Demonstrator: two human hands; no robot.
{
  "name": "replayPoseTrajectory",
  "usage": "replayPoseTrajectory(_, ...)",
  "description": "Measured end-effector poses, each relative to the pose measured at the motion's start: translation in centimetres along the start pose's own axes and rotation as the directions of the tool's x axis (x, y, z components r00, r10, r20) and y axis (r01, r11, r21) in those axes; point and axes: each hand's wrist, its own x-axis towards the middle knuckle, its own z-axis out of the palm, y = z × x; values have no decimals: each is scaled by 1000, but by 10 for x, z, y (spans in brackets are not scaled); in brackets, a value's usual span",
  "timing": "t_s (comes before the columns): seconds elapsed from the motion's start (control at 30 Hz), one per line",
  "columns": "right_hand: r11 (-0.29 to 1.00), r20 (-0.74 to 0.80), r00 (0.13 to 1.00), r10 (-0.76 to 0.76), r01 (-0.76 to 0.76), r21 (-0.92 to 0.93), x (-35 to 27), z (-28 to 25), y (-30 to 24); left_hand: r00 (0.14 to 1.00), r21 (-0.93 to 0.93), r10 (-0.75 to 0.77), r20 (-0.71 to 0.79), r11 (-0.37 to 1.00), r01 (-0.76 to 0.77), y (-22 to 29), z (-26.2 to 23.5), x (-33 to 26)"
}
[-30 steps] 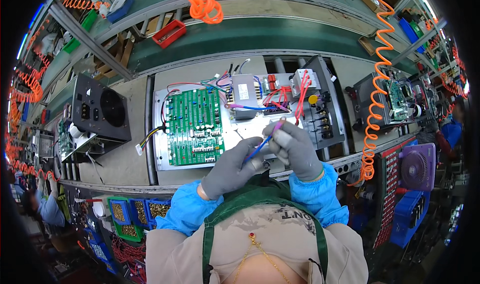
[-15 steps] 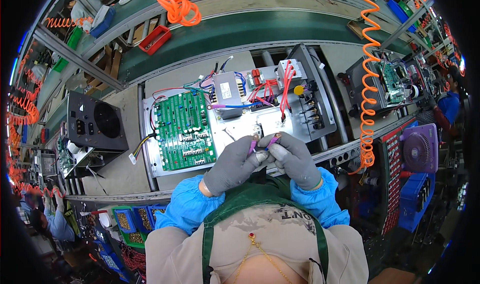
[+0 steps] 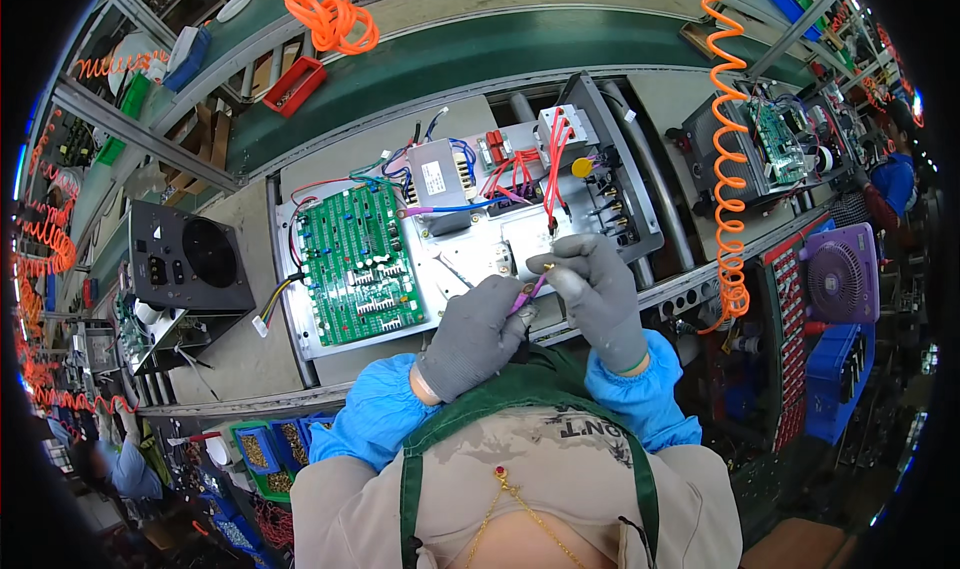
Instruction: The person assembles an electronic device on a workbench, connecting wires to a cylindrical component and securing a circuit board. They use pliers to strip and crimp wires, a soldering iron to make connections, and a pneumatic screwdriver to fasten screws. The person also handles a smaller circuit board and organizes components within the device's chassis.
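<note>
In front of the open metal chassis (image 3: pixel 465 314), both my gloved hands are raised close together. My left hand (image 3: pixel 470 334) is closed around a cable end with a purple sleeve (image 3: pixel 530 294) and a ring-shaped lug. Slightly to its right, my right hand (image 3: pixel 602 297) pinches with thumb and fingertips; a tiny yellowish bit shows there, too small to name. On the chassis lie a green circuit board (image 3: pixel 352 259), a boxy transformer (image 3: pixel 436 181), a blue cable (image 3: pixel 460 209) with purple sleeving, and red wires (image 3: pixel 556 169) running from a white block.
To the left stands a black housing with a fan (image 3: pixel 190 249); at right is another opened unit (image 3: pixel 770 149). Orange coiled hoses (image 3: pixel 735 169) hang over the line. A red bin (image 3: pixel 295 86), a purple fan (image 3: pixel 840 277) and blue bins of small parts (image 3: pixel 257 449) surround the bench.
My right hand has moved apart from the left, up and to the right. My left hand keeps the purple-sleeved cable end. The whole view has shifted slightly.
</note>
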Motion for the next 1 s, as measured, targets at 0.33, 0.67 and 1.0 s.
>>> replayPoseTrajectory(0.33, 890, -88, 932, -351, 303, -340, -3, 24, 16, 1000, -88, -17, 4, 996, 18, -4, 11, 3)
replayPoseTrajectory(0.67, 921, -286, 888, -359, 288, -262, -21, -33, -19, 815, -846, -577, 51, 408, 343, -33, -45, 12)
replayPoseTrajectory(1.0, 668, -66, 894, -444, 281, -689, -26, -54, 2, 989, -398, 115, -98, 906, -145, -26, -19, 46)
